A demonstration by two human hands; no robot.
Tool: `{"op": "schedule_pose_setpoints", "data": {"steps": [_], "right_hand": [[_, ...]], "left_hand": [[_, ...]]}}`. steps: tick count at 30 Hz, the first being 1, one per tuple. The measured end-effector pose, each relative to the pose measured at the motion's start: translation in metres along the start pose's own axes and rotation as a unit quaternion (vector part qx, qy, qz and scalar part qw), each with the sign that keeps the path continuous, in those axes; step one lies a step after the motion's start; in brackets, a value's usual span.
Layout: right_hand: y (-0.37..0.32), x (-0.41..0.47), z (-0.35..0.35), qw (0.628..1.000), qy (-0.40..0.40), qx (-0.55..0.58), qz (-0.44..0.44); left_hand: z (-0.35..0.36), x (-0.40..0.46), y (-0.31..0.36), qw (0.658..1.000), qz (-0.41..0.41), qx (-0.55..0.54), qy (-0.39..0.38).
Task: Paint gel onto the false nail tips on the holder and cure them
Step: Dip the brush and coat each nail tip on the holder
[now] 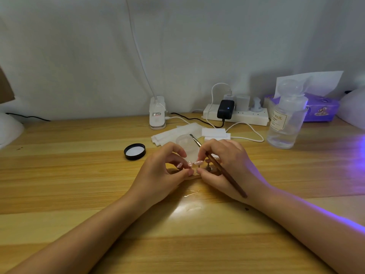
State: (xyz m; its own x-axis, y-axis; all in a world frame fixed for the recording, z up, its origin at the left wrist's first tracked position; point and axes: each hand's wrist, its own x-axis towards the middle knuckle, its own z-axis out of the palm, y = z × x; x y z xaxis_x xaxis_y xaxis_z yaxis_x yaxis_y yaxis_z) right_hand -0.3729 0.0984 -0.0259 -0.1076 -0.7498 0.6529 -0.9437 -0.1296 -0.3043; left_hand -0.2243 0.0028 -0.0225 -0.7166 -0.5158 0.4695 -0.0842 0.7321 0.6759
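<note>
Both hands meet at the middle of the wooden table over a small holder (208, 168) carrying pale pink false nail tips (198, 162). My left hand (166, 175) curls around the holder's left end, thumb and fingers pinching it. My right hand (223, 165) pinches the holder's right side while a brown-handled gel brush (223, 171) lies tucked across its fingers, bristles pointing up and away. An open clear gel jar (184, 142) stands just behind the hands. The holder's base is mostly hidden by the fingers.
A black jar lid (134, 151) lies left of the hands. White wipes (215, 133), a power strip (237, 113) with cables, a clip lamp base (157, 113) and a clear liquid bottle (284, 119) stand behind. Purple light glows from a white curing lamp (353, 107) at far right.
</note>
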Motion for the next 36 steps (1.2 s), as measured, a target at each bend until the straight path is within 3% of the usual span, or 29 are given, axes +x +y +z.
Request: {"op": "schedule_pose_setpoints", "data": {"steps": [8,12,17,21,36], "right_hand": [[0.005,0.003,0.008,0.997,0.012,-0.058,-0.042],[0.0,-0.003,0.002,0.993,0.061,0.009,-0.101],[-0.01,-0.007,-0.006,0.993,0.077,0.085,-0.031],[-0.017,-0.008,-0.011,0.973,0.07,0.217,0.046],[-0.027,-0.007,-0.012,0.952,0.061,0.293,0.064]], "left_hand": [[0.001,0.0,-0.003,1.0,-0.006,-0.021,0.004],[0.001,-0.001,-0.001,1.0,0.009,-0.003,0.008],[-0.002,-0.005,0.001,0.998,0.051,0.027,0.037],[-0.001,-0.004,0.005,0.986,0.141,0.082,0.043],[0.001,-0.005,0.004,0.972,0.207,0.071,0.09]]}}
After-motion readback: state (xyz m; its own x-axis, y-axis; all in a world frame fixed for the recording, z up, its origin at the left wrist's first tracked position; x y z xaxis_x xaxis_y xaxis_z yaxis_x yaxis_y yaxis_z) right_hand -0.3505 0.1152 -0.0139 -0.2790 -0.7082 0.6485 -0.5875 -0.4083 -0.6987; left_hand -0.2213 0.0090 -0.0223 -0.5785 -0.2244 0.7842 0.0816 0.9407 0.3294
